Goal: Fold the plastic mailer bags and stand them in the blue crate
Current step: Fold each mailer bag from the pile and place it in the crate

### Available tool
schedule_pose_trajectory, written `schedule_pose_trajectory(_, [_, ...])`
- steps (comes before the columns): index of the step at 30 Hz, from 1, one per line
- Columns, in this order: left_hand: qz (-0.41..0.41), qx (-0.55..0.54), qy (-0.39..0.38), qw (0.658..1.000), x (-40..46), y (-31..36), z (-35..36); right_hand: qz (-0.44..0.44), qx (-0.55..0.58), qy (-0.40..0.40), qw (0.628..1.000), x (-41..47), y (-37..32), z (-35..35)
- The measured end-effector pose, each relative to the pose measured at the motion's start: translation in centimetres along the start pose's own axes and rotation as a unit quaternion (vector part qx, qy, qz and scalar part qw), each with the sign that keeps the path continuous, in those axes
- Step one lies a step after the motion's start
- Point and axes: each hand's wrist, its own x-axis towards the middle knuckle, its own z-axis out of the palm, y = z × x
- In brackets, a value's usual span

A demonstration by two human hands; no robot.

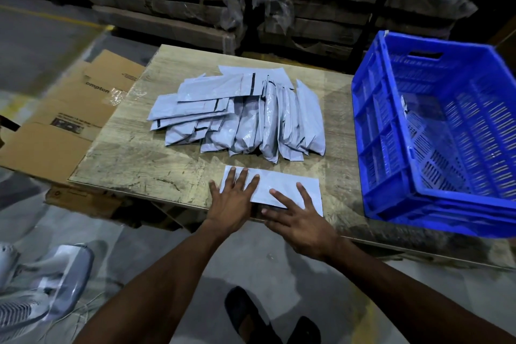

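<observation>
A single grey mailer bag lies flat near the front edge of the wooden table. My left hand presses on its left end with straight, spread fingers. My right hand lies flat on its front right part, fingers straight. Behind it sits a loose pile of grey mailer bags, some folded, some flat. The blue crate stands at the table's right side; one grey bag shows inside against its left wall.
Flattened cardboard boxes lie left of the table. Wrapped stacks of cartons fill the background. A white fan stands on the floor at lower left. My feet are below the table's edge.
</observation>
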Motion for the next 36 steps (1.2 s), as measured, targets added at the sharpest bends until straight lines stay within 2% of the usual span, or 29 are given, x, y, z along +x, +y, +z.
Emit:
schedule_pose_trajectory(3, [0.019,-0.021,-0.001,1.000,-0.3,-0.1,-0.8,-0.001,-0.044,-0.041,0.998,0.8,0.9,0.7])
schedule_pose_trajectory(6, [0.024,-0.049,0.030,0.998,-0.6,-0.5,-1.3,0.005,-0.039,-0.058,0.998,2.1,2.3,0.0])
schedule_pose_trajectory(8, [0.016,-0.122,0.080,0.989,-0.9,-1.0,-1.0,0.012,-0.035,-0.052,0.998,2.5,3.3,-0.9])
schedule_pose_trajectory(10, [0.008,-0.208,0.152,0.966,-1.1,-1.5,-0.1,0.028,-0.035,-0.043,0.998,2.7,4.0,-2.6])
schedule_pose_trajectory(12, [-0.002,-0.221,0.182,0.958,-1.2,-1.6,0.8,0.052,-0.044,-0.037,0.997,2.3,4.6,-4.7])
schedule_pose_trajectory(17, [-0.039,-0.163,0.137,0.976,-1.1,1.1,1.9,0.144,0.018,0.008,0.989,0.9,6.1,-8.7])
schedule_pose_trajectory(22, [0.034,-0.105,0.095,0.989,0.3,5.0,1.9,0.215,0.047,0.108,0.969,0.1,8.2,-13.6])
schedule_pose_trajectory(27, [0.079,-0.067,0.046,0.994,2.6,9.2,1.0,0.288,0.017,0.205,0.935,-0.7,12.1,-18.4])
schedule_pose_trajectory(30, [0.090,-0.059,0.020,0.994,3.7,11.2,0.9,0.308,-0.015,0.225,0.924,-2.0,14.6,-20.8])
schedule_pose_trajectory(36, [0.042,-0.073,-0.006,0.996,5.6,14.7,0.1,0.348,-0.055,0.222,0.909,-5.4,19.4,-23.2])
